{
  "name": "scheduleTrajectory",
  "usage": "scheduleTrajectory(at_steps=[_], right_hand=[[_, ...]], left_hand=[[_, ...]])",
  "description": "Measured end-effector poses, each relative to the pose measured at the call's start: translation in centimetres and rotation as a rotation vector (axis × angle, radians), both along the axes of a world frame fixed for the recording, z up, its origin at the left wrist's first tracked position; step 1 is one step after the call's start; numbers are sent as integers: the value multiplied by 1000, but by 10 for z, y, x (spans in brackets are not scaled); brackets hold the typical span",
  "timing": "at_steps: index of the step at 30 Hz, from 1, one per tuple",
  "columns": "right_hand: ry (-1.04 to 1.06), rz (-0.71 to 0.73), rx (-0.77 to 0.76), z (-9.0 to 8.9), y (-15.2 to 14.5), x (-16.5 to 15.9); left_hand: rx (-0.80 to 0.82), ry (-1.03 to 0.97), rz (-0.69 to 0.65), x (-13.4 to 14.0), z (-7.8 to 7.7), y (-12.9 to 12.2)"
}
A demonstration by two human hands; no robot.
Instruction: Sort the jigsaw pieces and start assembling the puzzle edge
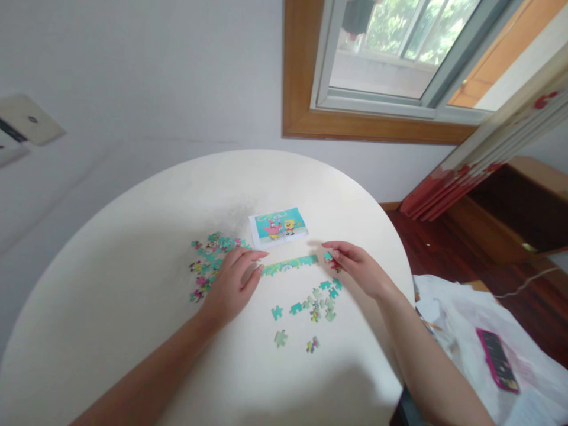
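A joined strip of puzzle pieces, teal with yellow-green markings, lies on the white round table. At its right end, my right hand pinches a small teal puzzle piece, slightly apart from the strip. My left hand rests at the strip's left end, thumb and fingers apart, the thumb tip close to the strip. Beside and partly behind that hand spreads a pile of mixed puzzle pieces. Loose pale green and teal pieces are scattered below the strip.
A picture card or box with cartoon figures lies just beyond the strip. The table has a curved edge, with a wall and window behind. At right, a phone in a pink case lies on white cloth-like material.
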State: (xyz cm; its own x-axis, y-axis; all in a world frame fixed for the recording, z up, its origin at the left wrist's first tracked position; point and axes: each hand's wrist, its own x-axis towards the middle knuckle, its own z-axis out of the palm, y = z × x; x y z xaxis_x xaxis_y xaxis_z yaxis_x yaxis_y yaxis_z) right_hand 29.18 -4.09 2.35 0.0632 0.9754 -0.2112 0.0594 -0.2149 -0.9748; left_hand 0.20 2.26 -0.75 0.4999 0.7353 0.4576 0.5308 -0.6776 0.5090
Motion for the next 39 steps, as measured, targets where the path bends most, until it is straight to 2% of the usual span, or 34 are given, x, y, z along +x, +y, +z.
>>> scheduleTrajectory(at_steps=[12, 19, 30, 39], right_hand=[[-116, 91, 66, -2, -1, 0], [-276, 22, 150, -8, 2, 7], [-460, 41, 163, -10, 1, 7], [-679, -157, 265, -20, 13, 16]], left_hand=[[-37, 10, 11, -1, -1, -1], [-40, 8, -3, 0, 0, 0], [-17, 14, 4, 1, 1, 0], [-39, 21, 15, 2, 1, -1]])
